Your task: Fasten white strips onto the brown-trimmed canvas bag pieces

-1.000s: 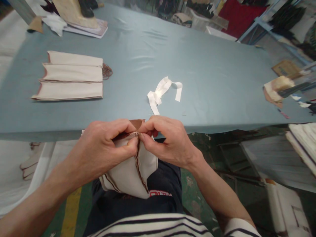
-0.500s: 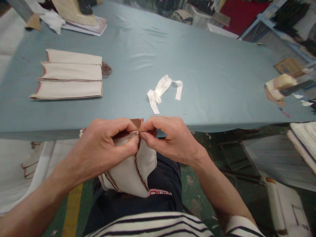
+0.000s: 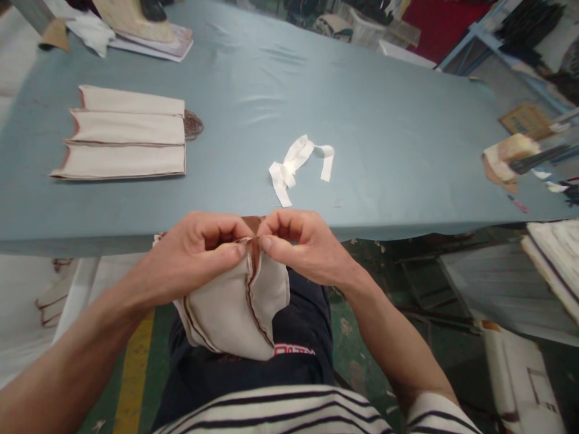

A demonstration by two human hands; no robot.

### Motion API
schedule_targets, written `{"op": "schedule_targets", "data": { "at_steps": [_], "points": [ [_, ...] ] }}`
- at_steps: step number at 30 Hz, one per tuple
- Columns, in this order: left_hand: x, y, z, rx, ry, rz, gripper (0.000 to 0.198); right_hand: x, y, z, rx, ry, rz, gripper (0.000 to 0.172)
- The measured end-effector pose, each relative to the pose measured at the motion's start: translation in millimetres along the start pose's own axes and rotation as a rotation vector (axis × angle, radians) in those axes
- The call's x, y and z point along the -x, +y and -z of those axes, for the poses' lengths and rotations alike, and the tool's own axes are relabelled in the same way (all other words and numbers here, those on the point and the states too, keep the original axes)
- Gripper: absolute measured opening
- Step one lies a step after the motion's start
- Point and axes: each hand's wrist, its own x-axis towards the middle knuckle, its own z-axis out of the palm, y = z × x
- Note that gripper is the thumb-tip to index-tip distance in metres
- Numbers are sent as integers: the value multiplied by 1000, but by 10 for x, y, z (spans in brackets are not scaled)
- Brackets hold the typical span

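Note:
A cream fabric piece with brown edging [image 3: 226, 313] hangs over my lap, just off the near table edge. My left hand [image 3: 194, 256] pinches its top edge between thumb and forefinger. Close beside it, my right hand [image 3: 310, 247] is closed in a pinch on the same edge, right of a brown seam. A narrow brown strip shows between the two pinches. Behind my hands, part of the brown fabric [image 3: 252, 224] sticks up against the table edge. A tangle of white ribbon [image 3: 296, 161] lies on the table just beyond my hands.
Folded cream pieces with brown edges [image 3: 129, 129] lie at the left of the blue-covered table [image 3: 384, 138], a coil of brown cord [image 3: 193, 125] beside them. A machine base [image 3: 136, 27] stands at the far left. A small cardboard box [image 3: 527, 122] is at the right.
My fingertips have moved slightly apart, so the brown seam strip between them shows more. The fabric stays in both hands, and the view has shifted a little.

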Motion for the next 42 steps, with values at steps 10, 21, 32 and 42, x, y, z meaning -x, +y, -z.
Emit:
{"op": "schedule_targets", "data": {
  "at_steps": [10, 21, 32, 42],
  "points": [
    [53, -81, 108, 11, -62, -21, 36, 4, 34, -97, 294, 152, 326, 9],
    [152, -119, 136, 184, -7, -170, 29, -60, -8, 46, 402, 133, 564, 18],
    [197, -202, 188, 121, -15, -158, 31, -15, -132, 69, 814, 72, 818, 25],
    [210, -142, 130, -75, 72, -223, 31, 123, -278, -73, 1221, 185, 743, 31]
  ]
}}
